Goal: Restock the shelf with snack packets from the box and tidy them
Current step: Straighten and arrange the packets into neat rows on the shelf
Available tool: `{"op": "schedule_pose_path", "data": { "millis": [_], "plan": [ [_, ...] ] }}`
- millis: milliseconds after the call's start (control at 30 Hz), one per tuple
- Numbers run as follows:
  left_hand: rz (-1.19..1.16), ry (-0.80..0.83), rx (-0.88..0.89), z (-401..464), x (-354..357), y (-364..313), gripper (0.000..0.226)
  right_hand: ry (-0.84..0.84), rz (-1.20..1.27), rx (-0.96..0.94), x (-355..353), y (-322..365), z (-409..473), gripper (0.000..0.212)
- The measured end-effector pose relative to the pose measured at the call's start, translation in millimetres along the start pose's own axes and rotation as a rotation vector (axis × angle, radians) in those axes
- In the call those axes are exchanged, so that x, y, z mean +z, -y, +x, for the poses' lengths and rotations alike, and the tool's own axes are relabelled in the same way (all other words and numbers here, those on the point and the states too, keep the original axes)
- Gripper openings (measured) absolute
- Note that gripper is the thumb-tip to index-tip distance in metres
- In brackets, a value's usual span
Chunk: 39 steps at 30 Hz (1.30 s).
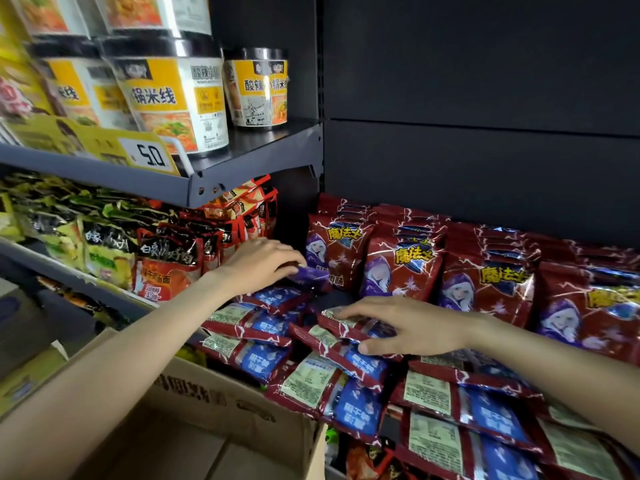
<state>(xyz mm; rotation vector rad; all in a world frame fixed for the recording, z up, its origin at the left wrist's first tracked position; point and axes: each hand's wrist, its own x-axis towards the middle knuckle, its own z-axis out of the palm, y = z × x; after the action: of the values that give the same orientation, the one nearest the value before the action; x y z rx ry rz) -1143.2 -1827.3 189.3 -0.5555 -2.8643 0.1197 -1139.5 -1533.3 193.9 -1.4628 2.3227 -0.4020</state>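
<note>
Left hand (pixel 258 261) reaches far, grip clamped on a purple packet (pixel 311 276); right hand (pixel 412 325) lies palm-down, fingers spread over flat red packets (pixel 349 344).

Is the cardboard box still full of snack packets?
No, the cardboard box shows only bare flaps inside, while loose packets lie on the shelf beside it.

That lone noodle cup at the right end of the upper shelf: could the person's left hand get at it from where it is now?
Probably yes. The noodle cup stands alone near the shelf's open front, nothing before it. The left hand is below that shelf, fingers on a purple packet, so it would have to let go and come out around the shelf edge.
</note>
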Motion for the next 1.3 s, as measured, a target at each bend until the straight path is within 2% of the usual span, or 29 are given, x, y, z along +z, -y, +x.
{"op": "schedule_pose_path", "data": {
  "millis": [167, 267, 500, 633, 767, 833, 1000, 1167, 1300],
  "plan": [
    [-0.098, -0.237, 0.101, 31.2, -1.3, -12.4, 0.025, -0.019, 0.028, 0.011, -1.1, -0.3, -4.0, 0.05],
    [-0.161, -0.282, 0.042, 56.4, 1.4, -16.3, 0.025, -0.13, 0.02, 0.042, -7.7, -4.1, -3.5, 0.047],
    [-0.296, -0.334, -0.071, 100.5, 22.7, -23.3, 0.021, -0.554, -0.559, 0.1, -24.4, -48.8, 22.9, 0.035],
    [-0.273, -0.381, -0.047, 95.5, 24.0, -23.8, 0.021, -0.546, -0.697, 0.116, -30.6, -58.0, 47.7, 0.051],
    [-0.178, -0.47, -0.143, 66.8, 13.7, -20.1, 0.028, -0.566, -0.618, 0.169, -35.7, -59.0, 64.9, 0.043],
    [-0.214, -0.422, -0.224, 48.7, 13.3, -17.7, 0.034, -0.6, -0.606, 0.165, -37.0, -59.6, 66.9, 0.039],
    [-0.284, -0.164, -0.35, 29.5, 20.9, -10.3, 0.059, -0.687, -0.595, 0.165, -38.7, -58.9, 69.8, 0.037],
    [-0.371, -0.169, -0.361, 40.8, 27.2, -7.0, 0.079, -0.732, -0.652, 0.085, -33.9, -57.0, 79.5, 0.036],
    [-0.366, -0.155, -0.341, 49.8, 25.9, -14.1, 0.086, -0.796, -0.656, 0.071, -35.4, -54.5, 79.4, 0.02]
  ]
}}
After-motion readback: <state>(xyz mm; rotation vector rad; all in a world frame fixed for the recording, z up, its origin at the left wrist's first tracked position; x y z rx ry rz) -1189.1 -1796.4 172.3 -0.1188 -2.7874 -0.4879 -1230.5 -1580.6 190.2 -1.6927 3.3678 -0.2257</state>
